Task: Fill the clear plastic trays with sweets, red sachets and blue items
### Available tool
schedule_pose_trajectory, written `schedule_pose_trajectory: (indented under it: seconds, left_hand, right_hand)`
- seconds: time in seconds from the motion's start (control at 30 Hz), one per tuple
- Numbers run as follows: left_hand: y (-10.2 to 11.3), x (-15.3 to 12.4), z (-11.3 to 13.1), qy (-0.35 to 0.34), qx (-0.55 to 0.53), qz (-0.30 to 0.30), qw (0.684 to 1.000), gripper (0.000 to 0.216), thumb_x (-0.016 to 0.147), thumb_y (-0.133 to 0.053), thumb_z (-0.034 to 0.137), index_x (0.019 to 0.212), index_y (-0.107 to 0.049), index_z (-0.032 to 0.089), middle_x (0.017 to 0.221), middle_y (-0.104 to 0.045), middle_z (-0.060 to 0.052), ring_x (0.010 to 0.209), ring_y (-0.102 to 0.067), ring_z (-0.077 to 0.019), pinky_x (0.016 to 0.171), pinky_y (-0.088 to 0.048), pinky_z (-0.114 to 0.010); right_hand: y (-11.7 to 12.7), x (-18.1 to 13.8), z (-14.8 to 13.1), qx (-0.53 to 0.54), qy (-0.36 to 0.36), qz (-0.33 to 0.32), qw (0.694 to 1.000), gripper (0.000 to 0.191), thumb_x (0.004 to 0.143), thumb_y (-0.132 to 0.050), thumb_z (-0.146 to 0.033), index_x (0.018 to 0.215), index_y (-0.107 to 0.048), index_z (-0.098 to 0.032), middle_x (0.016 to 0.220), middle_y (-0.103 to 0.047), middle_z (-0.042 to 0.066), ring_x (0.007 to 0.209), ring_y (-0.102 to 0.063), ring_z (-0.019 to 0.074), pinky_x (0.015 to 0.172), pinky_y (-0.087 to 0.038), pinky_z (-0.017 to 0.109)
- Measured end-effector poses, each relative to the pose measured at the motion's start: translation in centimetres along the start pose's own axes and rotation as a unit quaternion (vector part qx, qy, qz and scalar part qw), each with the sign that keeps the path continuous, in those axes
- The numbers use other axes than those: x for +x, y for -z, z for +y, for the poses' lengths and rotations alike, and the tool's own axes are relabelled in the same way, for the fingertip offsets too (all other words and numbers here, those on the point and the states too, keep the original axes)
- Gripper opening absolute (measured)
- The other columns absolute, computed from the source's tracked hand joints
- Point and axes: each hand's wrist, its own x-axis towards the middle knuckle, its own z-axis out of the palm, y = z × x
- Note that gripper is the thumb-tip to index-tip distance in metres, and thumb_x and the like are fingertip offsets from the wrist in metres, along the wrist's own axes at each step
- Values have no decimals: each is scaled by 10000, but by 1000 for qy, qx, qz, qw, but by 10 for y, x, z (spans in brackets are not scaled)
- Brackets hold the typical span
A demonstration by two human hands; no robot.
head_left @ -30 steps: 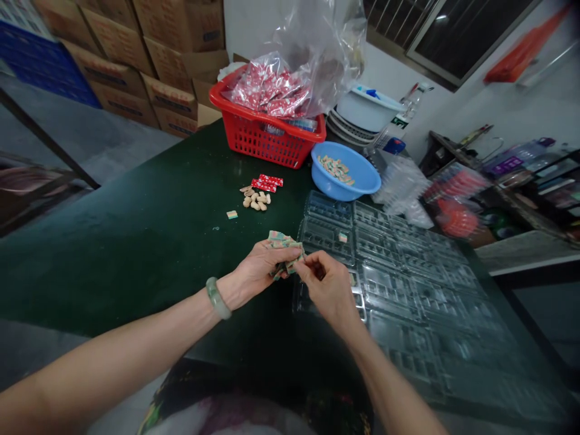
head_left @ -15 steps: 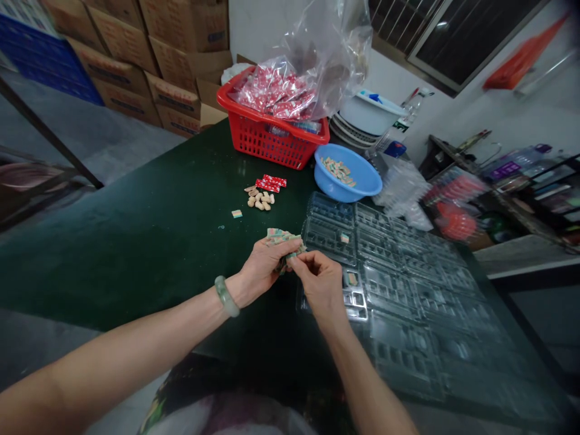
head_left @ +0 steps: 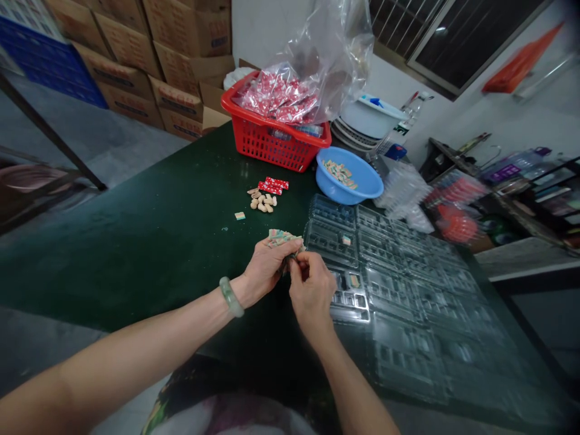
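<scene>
My left hand [head_left: 266, 263], with a green bangle [head_left: 231, 296] on its wrist, is closed around a bunch of small flat striped pieces [head_left: 280, 237] in pink, cream and green. Against the lower right of that bunch, the thumb and fingertips of my right hand [head_left: 312, 290] are pinched together; whatever is between them is hidden. Clear plastic trays [head_left: 385, 284] with moulded compartments cover the table to the right. One striped piece [head_left: 347, 240] lies in a nearby tray and another [head_left: 354, 280] in the tray beside my right hand. A single striped piece [head_left: 240, 215] lies on the table.
A blue bowl [head_left: 372, 181] holds more striped pieces. Behind it stands a red basket [head_left: 272, 148] with a bag of red packets. Peanuts [head_left: 263, 203] and red packets [head_left: 274, 184] lie on the green table [head_left: 149, 241]. Cardboard boxes [head_left: 181, 72] are stacked at the back left.
My right hand has shifted slightly left and down, its fingers curling closer in under the bunch. My left hand stays nearly in place. The whole view has moved a little.
</scene>
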Motion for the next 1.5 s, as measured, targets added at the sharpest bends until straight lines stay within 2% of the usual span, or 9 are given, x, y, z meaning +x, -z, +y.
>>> schedule_pose_trajectory:
  seconds: [0.13,0.27,0.43,0.57,0.7,0.83,1.0,1.23,1.5]
  left_hand:
    - [0,1,1,10,-19,11,1000,211,633,-706,147,600,-500,119,602,-491,12,540,-462,-81,500,-383,-202]
    - [3,4,1,46,1,3,999,196,673,-689,216,628,-522,124,602,-498,4,508,-453,-88,444,-341,-206]
    - [8,8,-1,46,36,-31,998,194,715,-656,260,642,-535,128,601,-521,-13,499,-461,-95,422,-311,-206]
    - [11,12,-4,42,46,-56,997,188,717,-654,251,634,-547,120,621,-550,-34,500,-471,-96,416,-308,-204]
    - [13,15,-7,51,48,-81,994,181,689,-683,249,644,-574,113,609,-553,-37,500,-493,-106,401,-313,-201]
    - [14,18,-8,72,52,-67,994,180,655,-709,233,628,-574,117,598,-567,-44,520,-540,-134,397,-335,-204]
    - [14,19,-7,93,79,-49,991,165,662,-708,234,688,-603,109,649,-604,-70,543,-567,-148,395,-353,-200]
    - [15,21,-7,104,97,-33,989,199,640,-733,237,727,-616,102,694,-625,-92,547,-571,-149,387,-355,-195]
    - [13,19,-4,116,97,-31,988,202,654,-731,232,744,-610,98,703,-619,-93,573,-586,-157,387,-350,-186]
  right_hand:
    - [0,2,2,46,-9,-20,999,87,818,-497,-236,762,-543,-187,692,-561,-3,627,-515,130,621,-387,264]
    - [9,6,2,224,-64,-62,970,87,819,-516,-267,781,-522,-189,690,-552,-21,626,-524,114,607,-416,243]
    - [34,20,20,320,-120,-7,940,141,762,-597,-303,762,-535,-177,831,-612,13,635,-541,102,543,-420,221]
    - [60,54,73,283,-168,58,942,262,681,-657,-334,864,-548,-180,658,-598,-22,523,-507,94,449,-366,201]
    - [73,90,136,199,-196,20,960,279,590,-656,-336,780,-590,-143,602,-607,1,526,-535,116,481,-392,226]
    - [59,105,168,154,-180,-24,971,209,572,-618,-313,686,-614,-138,602,-633,25,564,-568,138,575,-442,263]
    - [35,110,172,57,-164,-53,983,126,597,-582,-265,644,-644,-165,609,-645,20,600,-573,156,598,-429,265]
    - [33,108,160,-79,-159,-21,984,100,626,-568,-200,652,-662,-219,687,-660,30,756,-587,202,676,-392,295]
    - [39,110,165,-18,-187,2,982,186,655,-558,-268,762,-639,-139,611,-642,36,573,-579,159,555,-430,259]
